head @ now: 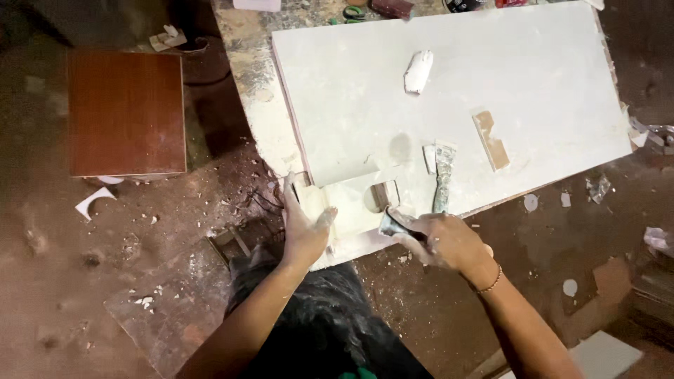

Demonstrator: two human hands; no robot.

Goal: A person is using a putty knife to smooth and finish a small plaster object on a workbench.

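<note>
A large white board [491,77] lies on a dusty workbench [256,77]. A pale notched piece [351,203] with a round hole sits at the board's near edge. My left hand [303,228] presses flat on that piece's left side. My right hand [439,242] is closed around a small dark tool [393,223], held against the near edge by the hole. A putty knife [442,175] caked in white filler lies on the board just beyond my right hand. A white lump [418,70] and a brown notched offcut [491,139] rest farther out on the board.
A reddish-brown wooden panel [126,112] sits to the left on the dirt floor. Chips and white scraps litter the ground around the bench. A flat grey slab [168,309] lies at lower left, another pale board [604,354] at lower right. Small tools lie along the bench's far edge.
</note>
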